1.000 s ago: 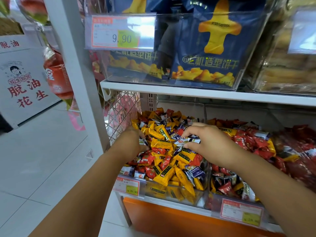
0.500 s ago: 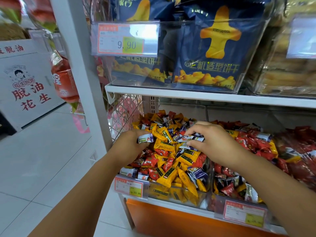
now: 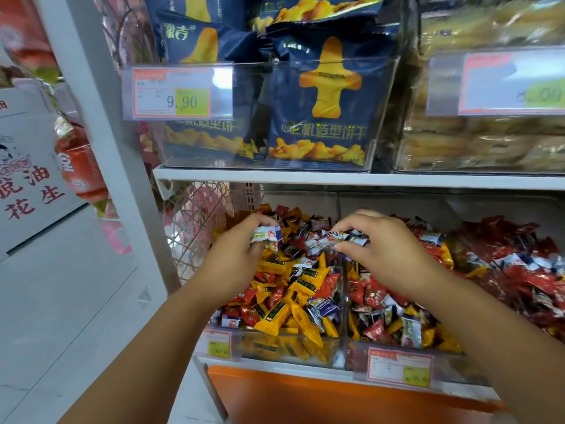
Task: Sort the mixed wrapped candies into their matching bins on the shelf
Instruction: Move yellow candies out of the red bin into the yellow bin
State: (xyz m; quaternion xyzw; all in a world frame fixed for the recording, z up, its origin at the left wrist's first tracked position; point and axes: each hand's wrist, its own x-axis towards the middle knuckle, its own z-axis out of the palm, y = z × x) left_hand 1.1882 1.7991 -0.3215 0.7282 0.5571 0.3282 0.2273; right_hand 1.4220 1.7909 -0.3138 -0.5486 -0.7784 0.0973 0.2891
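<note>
Now left hand (image 3: 235, 258) pinches white-purple candy (image 3: 265, 234); right hand (image 3: 389, 255) fingers curled round similar candies (image 3: 330, 239)

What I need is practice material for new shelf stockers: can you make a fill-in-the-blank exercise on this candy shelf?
1. The left hand pinches a candy whose wrapper is mostly ____.
2. The bunch of candies is gripped by the ____ hand.
3. The price tag in front of the navy snack bags reads ____.
4. The panel below the candy bins is coloured ____.
Missing words: white; right; 9.90; orange.
</note>
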